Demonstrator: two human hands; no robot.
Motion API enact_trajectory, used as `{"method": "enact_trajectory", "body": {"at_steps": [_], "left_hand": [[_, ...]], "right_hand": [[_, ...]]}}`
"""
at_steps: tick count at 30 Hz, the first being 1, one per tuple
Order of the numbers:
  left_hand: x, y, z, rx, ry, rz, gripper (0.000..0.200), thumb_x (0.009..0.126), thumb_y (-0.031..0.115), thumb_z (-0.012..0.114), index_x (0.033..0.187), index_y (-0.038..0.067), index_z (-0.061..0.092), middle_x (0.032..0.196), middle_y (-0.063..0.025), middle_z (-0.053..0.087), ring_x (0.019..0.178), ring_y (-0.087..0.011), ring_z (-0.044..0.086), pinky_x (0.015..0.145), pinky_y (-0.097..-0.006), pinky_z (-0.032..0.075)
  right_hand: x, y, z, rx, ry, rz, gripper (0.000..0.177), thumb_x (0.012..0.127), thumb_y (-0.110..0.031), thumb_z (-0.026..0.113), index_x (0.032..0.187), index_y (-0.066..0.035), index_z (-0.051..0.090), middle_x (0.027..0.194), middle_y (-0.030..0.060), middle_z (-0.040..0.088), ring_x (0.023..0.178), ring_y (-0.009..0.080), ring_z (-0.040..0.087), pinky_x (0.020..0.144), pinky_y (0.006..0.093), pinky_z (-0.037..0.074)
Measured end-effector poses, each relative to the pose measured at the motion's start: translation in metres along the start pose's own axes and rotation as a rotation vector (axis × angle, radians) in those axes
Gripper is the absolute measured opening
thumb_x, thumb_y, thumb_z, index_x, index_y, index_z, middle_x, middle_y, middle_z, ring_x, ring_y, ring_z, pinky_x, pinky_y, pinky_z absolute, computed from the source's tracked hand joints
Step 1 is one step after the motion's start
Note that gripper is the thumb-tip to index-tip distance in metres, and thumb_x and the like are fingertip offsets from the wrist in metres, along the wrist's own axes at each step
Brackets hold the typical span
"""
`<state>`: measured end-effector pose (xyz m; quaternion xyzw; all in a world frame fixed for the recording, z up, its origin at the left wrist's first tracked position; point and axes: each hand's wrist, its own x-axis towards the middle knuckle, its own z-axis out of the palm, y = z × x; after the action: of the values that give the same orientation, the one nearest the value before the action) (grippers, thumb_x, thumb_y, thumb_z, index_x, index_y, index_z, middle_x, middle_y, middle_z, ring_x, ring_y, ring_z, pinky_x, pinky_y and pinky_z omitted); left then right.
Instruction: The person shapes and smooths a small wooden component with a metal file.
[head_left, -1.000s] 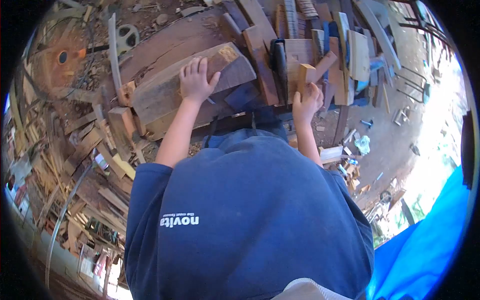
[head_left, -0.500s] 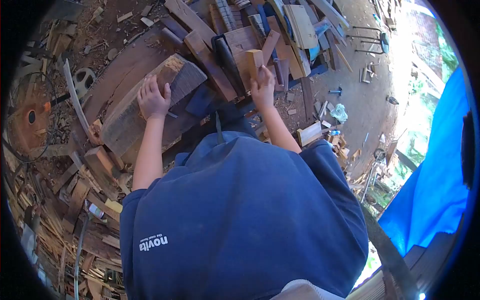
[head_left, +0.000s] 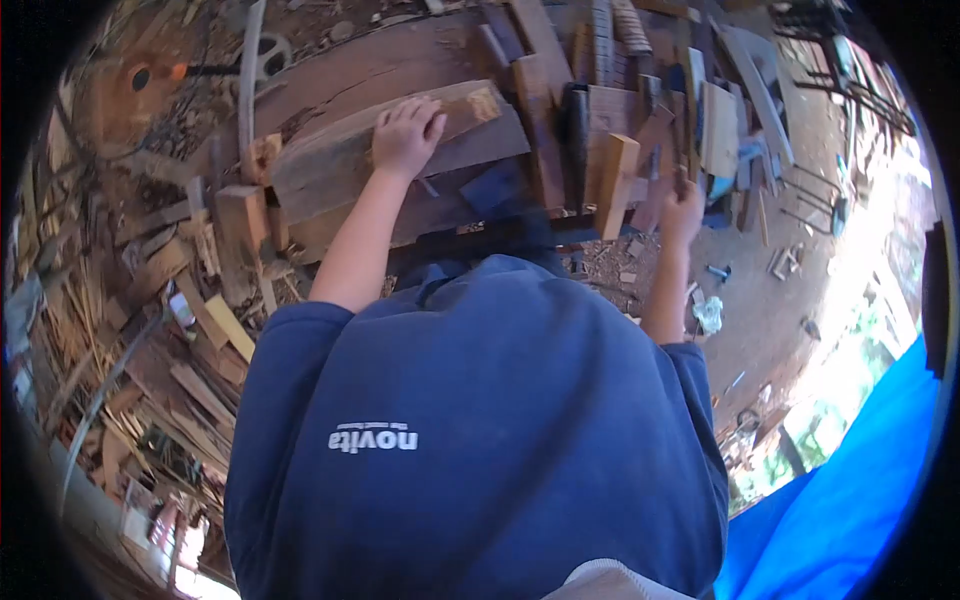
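- Large weathered grey-brown timber beam (head_left: 330, 170): lying slantwise across broad dark planks (head_left: 340, 75) at upper middle of view; chipped pale end turned toward the stack of offcuts.
- Left hand (head_left: 405, 135): palm down on the beam's upper edge; fingers (head_left: 400, 110) spread and laid flat over the wood, resting on it rather than clasping it, nothing enclosed.
- Pale tan rectangular wooden block (head_left: 617, 185): near upright, leaning against the stack of offcuts, close to the right hand but apart from it.
- Right hand (head_left: 682, 205): raised at the stack's right edge; fingers curled inward, blurred; cannot tell whether anything is in their hold.
- Stack of mixed brown and grey wooden offcuts (head_left: 600, 70): boards and battens set mostly on end, packed side by side, to the right of the beam.
- Short squared stub of reddish wood (head_left: 240, 225): just beside the beam's left end.
- Loose heap of thin scrap slats (head_left: 150, 330): on the ground at left, well apart from both hands.
- Dark blue sweatshirt with white lettering (head_left: 480, 430): filling the lower middle.
- Bare dirt ground (head_left: 770, 300): right of the stack, strewn with small scraps.
- Bright blue tarpaulin (head_left: 850, 480): lower right corner.
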<state>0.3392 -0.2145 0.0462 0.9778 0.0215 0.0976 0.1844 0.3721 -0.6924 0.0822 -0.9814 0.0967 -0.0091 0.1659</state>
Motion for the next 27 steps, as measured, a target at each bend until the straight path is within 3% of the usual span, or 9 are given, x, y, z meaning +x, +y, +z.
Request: {"method": "enact_trajectory", "body": {"at_steps": [6, 8, 10, 11, 12, 17, 24, 26, 27], "left_hand": [[0.025, 0.013, -0.001, 0.064, -0.265, -0.105, 0.025, 0.092, 0.036, 0.054, 0.105, 0.018, 0.066, 0.109, -0.0041, 0.067, 0.105, -0.0238, 0.062, 0.090, -0.0425, 0.045], [0.026, 0.016, 0.004, 0.217, -0.221, -0.116, 0.026, 0.092, 0.036, 0.053, 0.106, 0.018, 0.066, 0.109, -0.0043, 0.067, 0.106, -0.0248, 0.062, 0.088, -0.0417, 0.046], [0.027, 0.010, 0.010, 0.164, -0.112, -0.079, 0.026, 0.091, 0.036, 0.053, 0.105, 0.018, 0.067, 0.108, -0.0048, 0.068, 0.106, -0.0254, 0.063, 0.088, -0.0415, 0.047], [0.024, 0.010, 0.012, 0.113, -0.001, -0.041, 0.027, 0.091, 0.035, 0.053, 0.105, 0.018, 0.068, 0.106, -0.0054, 0.069, 0.106, -0.0260, 0.064, 0.087, -0.0413, 0.048], [0.021, 0.010, 0.014, 0.109, -0.011, -0.051, 0.027, 0.091, 0.035, 0.053, 0.105, 0.018, 0.068, 0.106, -0.0054, 0.069, 0.106, -0.0260, 0.064, 0.087, -0.0413, 0.048], [0.026, 0.007, 0.013, 0.087, -0.033, -0.105, 0.027, 0.093, 0.035, 0.052, 0.101, 0.019, 0.072, 0.105, -0.0030, 0.070, 0.096, -0.0229, 0.067, 0.084, -0.0381, 0.050], [0.028, 0.002, 0.013, 0.064, -0.074, -0.149, 0.019, 0.089, 0.034, 0.060, 0.084, 0.020, 0.072, 0.098, 0.0035, 0.069, 0.093, -0.0165, 0.066, 0.073, -0.0353, 0.049], [0.027, 0.004, 0.012, 0.066, 0.105, -0.013, 0.015, 0.086, 0.033, 0.063, 0.081, 0.020, 0.068, 0.089, 0.0047, 0.066, 0.089, -0.0155, 0.064, 0.071, -0.0348, 0.048], [0.027, 0.002, 0.013, 0.063, 0.101, -0.020, 0.015, 0.086, 0.033, 0.063, 0.081, 0.020, 0.068, 0.089, 0.0047, 0.066, 0.089, -0.0155, 0.064, 0.071, -0.0348, 0.048]], "right_hand": [[-0.006, -0.109, -0.056, 0.161, 0.088, 0.103, 0.031, 0.092, -0.010, 0.053, 0.122, -0.002, 0.055, 0.108, 0.0286, 0.063, 0.099, 0.0423, 0.063, 0.087, 0.0467, 0.049], [-0.020, -0.157, -0.053, 0.293, 0.079, -0.289, 0.027, 0.098, -0.018, 0.053, 0.120, -0.001, 0.053, 0.099, 0.0263, 0.065, 0.094, 0.0431, 0.064, 0.081, 0.0469, 0.050], [-0.050, -0.196, -0.033, 0.329, -0.234, -0.151, 0.027, 0.098, -0.019, 0.052, 0.122, -0.006, 0.051, 0.095, 0.0270, 0.066, 0.088, 0.0463, 0.065, 0.076, 0.0512, 0.051], [-0.062, -0.217, -0.021, 0.269, -0.343, -0.159, 0.026, 0.098, -0.018, 0.052, 0.121, -0.006, 0.050, 0.092, 0.0253, 0.066, 0.084, 0.0462, 0.065, 0.070, 0.0521, 0.051], [-0.070, -0.236, -0.007, 0.211, -0.450, -0.168, 0.025, 0.098, -0.017, 0.052, 0.121, -0.006, 0.048, 0.088, 0.0237, 0.067, 0.080, 0.0461, 0.065, 0.065, 0.0530, 0.051], [-0.081, -0.266, 0.054, 0.170, -0.498, -0.256, 0.021, 0.099, -0.020, 0.047, 0.113, -0.006, 0.043, 0.088, 0.0256, 0.066, 0.079, 0.0469, 0.065, 0.066, 0.0551, 0.051], [-0.056, -0.283, 0.043, -0.032, -0.687, -0.276, 0.023, 0.101, -0.025, 0.041, 0.114, -0.006, 0.041, 0.088, 0.0251, 0.067, 0.081, 0.0452, 0.066, 0.068, 0.0548, 0.052], [-0.055, -0.282, 0.030, -0.079, -0.763, -0.244, 0.023, 0.101, -0.025, 0.041, 0.114, -0.006, 0.041, 0.089, 0.0253, 0.067, 0.081, 0.0456, 0.066, 0.069, 0.0554, 0.052], [-0.059, -0.279, 0.027, -0.085, -0.769, -0.237, 0.024, 0.101, -0.025, 0.041, 0.115, -0.005, 0.042, 0.089, 0.0260, 0.067, 0.082, 0.0461, 0.066, 0.070, 0.0562, 0.052]]}}
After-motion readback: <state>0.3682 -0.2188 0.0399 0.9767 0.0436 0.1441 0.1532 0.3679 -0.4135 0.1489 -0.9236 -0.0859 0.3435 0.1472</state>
